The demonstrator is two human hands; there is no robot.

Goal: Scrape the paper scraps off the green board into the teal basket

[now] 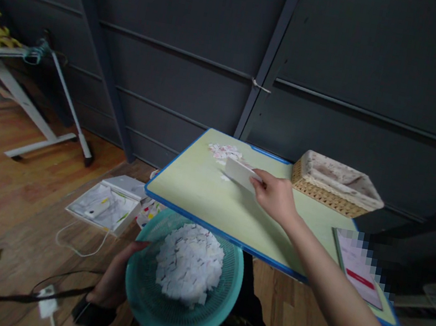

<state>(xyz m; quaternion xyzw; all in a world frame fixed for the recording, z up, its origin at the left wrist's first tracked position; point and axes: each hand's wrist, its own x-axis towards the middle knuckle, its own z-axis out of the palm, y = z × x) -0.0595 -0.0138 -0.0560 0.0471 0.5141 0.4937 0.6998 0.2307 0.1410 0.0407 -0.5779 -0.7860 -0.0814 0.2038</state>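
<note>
My left hand (113,279) grips the rim of a teal plastic basket (143,301), held low below the near edge of the table. The basket holds a heap of small white paper pieces (188,262). My right hand (275,195) reaches across a pale green table with a blue edge (196,193) and pinches a flat white card (240,173). The card's far edge rests against a small pile of white and pink paper scraps (223,151) at the table's back.
A woven basket with a cloth lining (334,184) stands at the back right of the table. A paper sheet (359,261) lies at its right end. On the wooden floor lie a white box (107,204), cables (69,238) and a metal rack's legs (49,139).
</note>
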